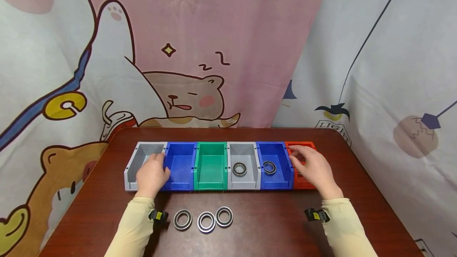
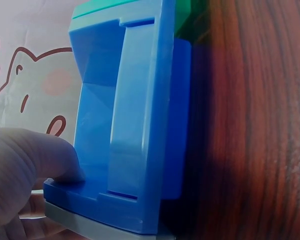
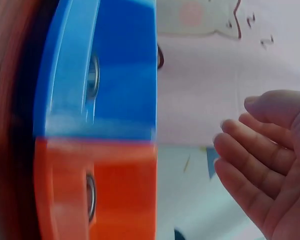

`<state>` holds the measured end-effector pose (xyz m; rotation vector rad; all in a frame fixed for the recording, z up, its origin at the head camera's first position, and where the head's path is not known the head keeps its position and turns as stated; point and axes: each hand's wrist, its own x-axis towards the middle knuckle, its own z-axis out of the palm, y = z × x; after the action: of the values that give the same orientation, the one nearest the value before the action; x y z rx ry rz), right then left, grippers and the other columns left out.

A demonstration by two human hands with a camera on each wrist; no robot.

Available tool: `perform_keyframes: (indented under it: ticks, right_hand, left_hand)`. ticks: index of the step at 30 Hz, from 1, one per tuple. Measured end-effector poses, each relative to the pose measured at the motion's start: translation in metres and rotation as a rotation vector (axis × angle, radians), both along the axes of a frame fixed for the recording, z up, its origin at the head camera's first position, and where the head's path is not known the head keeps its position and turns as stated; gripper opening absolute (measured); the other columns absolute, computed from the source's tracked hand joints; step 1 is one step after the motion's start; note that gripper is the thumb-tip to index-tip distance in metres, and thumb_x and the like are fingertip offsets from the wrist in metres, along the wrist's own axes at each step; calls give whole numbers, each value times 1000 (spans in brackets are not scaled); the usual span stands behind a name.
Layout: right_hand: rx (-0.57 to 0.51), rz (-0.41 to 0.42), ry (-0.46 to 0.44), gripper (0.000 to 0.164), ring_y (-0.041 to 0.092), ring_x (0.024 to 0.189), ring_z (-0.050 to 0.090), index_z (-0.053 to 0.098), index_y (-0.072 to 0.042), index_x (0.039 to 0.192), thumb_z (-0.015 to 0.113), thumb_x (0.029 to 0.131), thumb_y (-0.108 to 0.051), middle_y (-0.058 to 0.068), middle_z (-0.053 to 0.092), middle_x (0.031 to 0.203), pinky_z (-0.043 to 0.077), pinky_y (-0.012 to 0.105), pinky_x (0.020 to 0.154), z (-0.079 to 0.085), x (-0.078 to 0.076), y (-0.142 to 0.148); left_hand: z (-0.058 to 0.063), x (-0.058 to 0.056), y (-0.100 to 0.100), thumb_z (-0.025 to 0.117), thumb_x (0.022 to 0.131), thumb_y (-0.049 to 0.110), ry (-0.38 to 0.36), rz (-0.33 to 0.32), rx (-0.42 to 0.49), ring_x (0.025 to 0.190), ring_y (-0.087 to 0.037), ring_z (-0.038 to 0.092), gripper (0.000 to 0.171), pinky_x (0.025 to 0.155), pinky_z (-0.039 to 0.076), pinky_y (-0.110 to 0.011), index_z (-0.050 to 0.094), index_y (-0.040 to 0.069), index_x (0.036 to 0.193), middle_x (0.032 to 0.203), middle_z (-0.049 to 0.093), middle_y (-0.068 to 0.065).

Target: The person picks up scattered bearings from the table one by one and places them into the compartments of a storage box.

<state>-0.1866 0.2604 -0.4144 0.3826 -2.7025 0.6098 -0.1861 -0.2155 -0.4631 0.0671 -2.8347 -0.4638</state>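
Dark wooden bench (image 1: 89,217) before cartoon curtains: three steel bearings (image 1: 202,219) lie nearest the person, behind the fingers. Left hand (image 1: 152,174) rests with relaxed fingers on the rim between grey bin (image 1: 130,169) and blue bin (image 1: 180,165); right hand (image 1: 311,168) hovers, fingers loosely spread, over the red bin (image 1: 301,144).

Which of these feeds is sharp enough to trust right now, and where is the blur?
Head view: evenly lit and sharp, the three steel bearing rings on the dark wooden table are crisp. Left wrist view: the blue plastic bin is clear, the left hand soft. Right wrist view: motion-smeared over the orange plastic bin; the right hand is sharper.
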Motion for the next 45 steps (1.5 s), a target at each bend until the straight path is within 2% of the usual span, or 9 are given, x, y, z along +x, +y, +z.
perform_keyframes:
  ticks: [4,8,12,20,29,36,45]
  right_hand:
    - [1,-86,0,36,33,88,64,64,-2,124,69,90,-12,15,68,100,54,53,75,-2,1,19]
    - [5,-165,-6,42,41,98,62,60,0,130,68,91,-12,24,64,114,50,59,82,-6,0,33]
    - [18,-210,-49,47,47,109,56,55,3,133,67,91,-14,30,58,124,45,64,90,-10,-4,46]
    - [45,-224,-280,67,54,120,46,37,7,146,66,93,-22,36,45,137,41,68,93,-21,-14,62]
    - [57,-246,-451,78,56,118,46,25,11,149,64,94,-28,40,41,136,42,67,91,-31,-21,71]
    - [57,-255,-520,71,55,115,49,23,14,147,58,98,-23,42,42,135,43,66,91,-32,-24,74]
    - [45,-248,-520,56,52,109,52,29,13,145,50,99,-10,41,45,132,41,66,93,-31,-26,74]
  left_hand:
    - [0,0,0,72,81,10,-5,4,-1,92,-43,65,48,71,54,-58,61,-8,124,112,61,-29]
    - [0,0,-1,72,81,10,-5,6,-1,92,-42,65,48,71,54,-58,61,-8,124,112,61,-29]
    - [-1,0,-2,72,81,10,-5,4,0,91,-42,65,48,71,53,-58,60,-8,124,112,61,-29]
    - [-2,0,-2,71,81,10,-3,3,3,91,-42,65,48,72,54,-58,60,-8,125,112,61,-28]
    - [-1,0,0,71,81,10,0,0,5,91,-42,65,48,71,53,-58,61,-8,124,112,61,-28]
    - [-1,-1,0,71,81,10,2,3,6,93,-43,65,48,72,53,-58,61,-7,125,113,61,-28]
    - [-1,1,-1,70,81,9,7,2,10,93,-42,65,47,72,53,-58,61,-7,124,113,61,-28]
